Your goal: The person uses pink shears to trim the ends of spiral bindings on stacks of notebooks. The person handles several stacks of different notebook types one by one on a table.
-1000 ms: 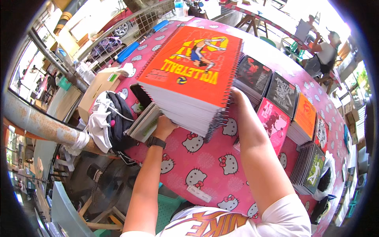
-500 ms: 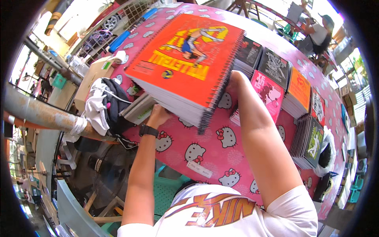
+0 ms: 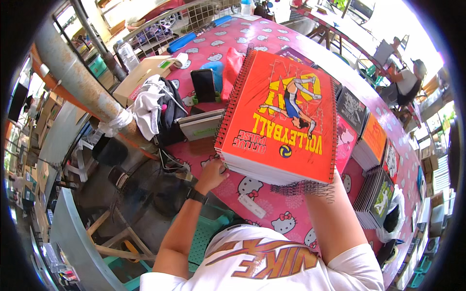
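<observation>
A thick stack of spiral notebooks [image 3: 286, 111] with red-orange volleyball covers is held tilted above the pink table. My left hand [image 3: 212, 175], with a dark watch on the wrist, is closed at the stack's near left corner, its fingertips partly hidden. My right forearm [image 3: 335, 216] passes under the stack's near right corner, where loose black coils hang. The right hand is hidden beneath the notebooks and bears them from that side. Left of the stack lie grey-edged notebooks or boards [image 3: 201, 125] and a dark phone [image 3: 204, 86] propped upright.
Smaller notebook piles stand to the right, among them an orange one [image 3: 373, 133] and a dark green one [image 3: 381, 201]. A dark bag with white cloth [image 3: 148, 109] and a cardboard box [image 3: 143, 77] sit at left beside a rusty pole [image 3: 87, 72]. Another person [image 3: 407, 82] sits far right.
The notebook stack has moved right and nearer to me, uncovering the phone and cloths behind it. Both hands have moved with it, and the view has turned slightly left.
</observation>
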A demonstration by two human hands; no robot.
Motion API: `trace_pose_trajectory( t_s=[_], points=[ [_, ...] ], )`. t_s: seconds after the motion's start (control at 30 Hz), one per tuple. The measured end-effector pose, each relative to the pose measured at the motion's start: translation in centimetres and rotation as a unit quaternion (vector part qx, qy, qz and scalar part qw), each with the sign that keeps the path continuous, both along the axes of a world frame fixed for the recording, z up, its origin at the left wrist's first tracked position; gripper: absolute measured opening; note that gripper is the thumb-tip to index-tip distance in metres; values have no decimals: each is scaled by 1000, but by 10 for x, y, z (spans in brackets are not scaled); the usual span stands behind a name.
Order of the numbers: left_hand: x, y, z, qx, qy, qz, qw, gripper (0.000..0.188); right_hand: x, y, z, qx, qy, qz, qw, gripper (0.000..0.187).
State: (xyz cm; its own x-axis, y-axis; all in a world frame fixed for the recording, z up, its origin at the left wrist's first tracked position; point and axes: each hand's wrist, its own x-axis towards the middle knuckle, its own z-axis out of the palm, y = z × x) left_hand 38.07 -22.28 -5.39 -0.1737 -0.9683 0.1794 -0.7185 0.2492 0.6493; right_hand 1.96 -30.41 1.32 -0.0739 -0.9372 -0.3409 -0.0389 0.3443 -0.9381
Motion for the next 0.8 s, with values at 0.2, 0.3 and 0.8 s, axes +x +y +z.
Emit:
trace_pose_trajectory(
  t_s=[0.2,0.3,0.8],
  points=[
    [5,28,10,41,186,52,980,33,18,26,-17,-6,-60,-27,998,29],
    [-2,26,19,41,59,60,996,35,9,36,-15,-19,-70,-53,996,29],
    [78,-67,120,-98,-241,186,948,46,41,39,-40,21,-146,-41,988,30]
  ],
)
